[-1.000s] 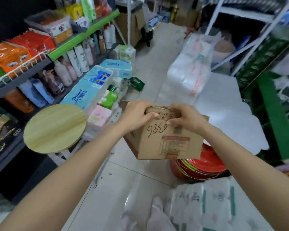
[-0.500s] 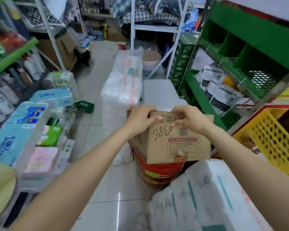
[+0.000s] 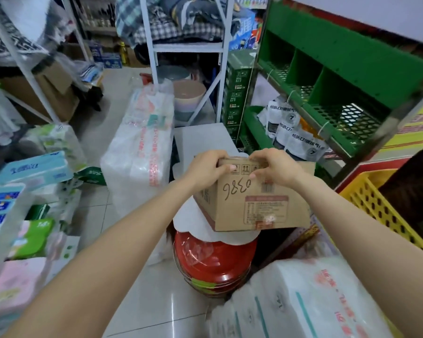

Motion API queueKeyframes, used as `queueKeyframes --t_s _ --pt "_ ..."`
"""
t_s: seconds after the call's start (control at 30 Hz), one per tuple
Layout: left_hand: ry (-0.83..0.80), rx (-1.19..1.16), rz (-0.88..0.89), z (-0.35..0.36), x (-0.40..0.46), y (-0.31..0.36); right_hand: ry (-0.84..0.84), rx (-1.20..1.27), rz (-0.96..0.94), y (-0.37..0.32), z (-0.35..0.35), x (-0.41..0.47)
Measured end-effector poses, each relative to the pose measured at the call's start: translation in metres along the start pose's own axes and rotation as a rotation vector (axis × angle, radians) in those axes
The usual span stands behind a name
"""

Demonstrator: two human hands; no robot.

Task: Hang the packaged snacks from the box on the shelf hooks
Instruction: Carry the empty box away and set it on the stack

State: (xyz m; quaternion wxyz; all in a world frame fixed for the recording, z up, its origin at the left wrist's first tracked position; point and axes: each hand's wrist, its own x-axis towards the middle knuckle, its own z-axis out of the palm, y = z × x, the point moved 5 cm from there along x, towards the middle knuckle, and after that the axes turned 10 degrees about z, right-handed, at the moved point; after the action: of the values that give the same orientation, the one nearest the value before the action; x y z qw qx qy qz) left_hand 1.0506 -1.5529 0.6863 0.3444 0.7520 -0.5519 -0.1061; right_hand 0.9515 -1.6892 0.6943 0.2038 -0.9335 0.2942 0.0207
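A brown cardboard box [image 3: 254, 201] with handwritten digits on its side sits in front of me, over a white scalloped board [image 3: 193, 215] and a stack of red basins [image 3: 213, 262]. My left hand [image 3: 205, 170] grips the box's top edge at the left, fingers curled over it. My right hand [image 3: 274, 168] grips the top edge at the right. The box's contents are hidden. To the right stands a green perforated shelf [image 3: 337, 76] with white snack packages [image 3: 300, 142] hanging at its lower tier.
Wrapped tissue bundles [image 3: 139, 154] stand on the floor to the left of the box, more tissue packs [image 3: 34, 167] at far left. A white wrapped bundle [image 3: 310, 301] lies near right. A yellow crate [image 3: 386, 203] sits at the right. White racks [image 3: 186, 45] stand behind.
My view has swung from the left shelves round to the green shelf on the right. Both hands kept their grip on the box, which now sits over the white board and red basins.
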Motion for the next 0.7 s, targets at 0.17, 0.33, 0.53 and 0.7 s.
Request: queueKeyframes --t_s 0.17,0.33,0.53,0.7 --pt "-0.050 0.335 0.073 0.011 0.033 -0.021 0.127 -0.092 -0.030 0.010 0.015 0.027" --pt "-0.217 0.561 0.085 0.025 0.050 -0.069 0.192 -0.192 -0.048 0.008 0.052 0.068" --pt "-0.239 0.661 0.050 0.048 0.078 -0.143 0.191 -0.272 -0.034 0.010 0.100 0.138" --pt "-0.303 0.704 0.066 0.076 0.113 -0.199 0.144 -0.298 0.012 0.022 0.130 0.200"
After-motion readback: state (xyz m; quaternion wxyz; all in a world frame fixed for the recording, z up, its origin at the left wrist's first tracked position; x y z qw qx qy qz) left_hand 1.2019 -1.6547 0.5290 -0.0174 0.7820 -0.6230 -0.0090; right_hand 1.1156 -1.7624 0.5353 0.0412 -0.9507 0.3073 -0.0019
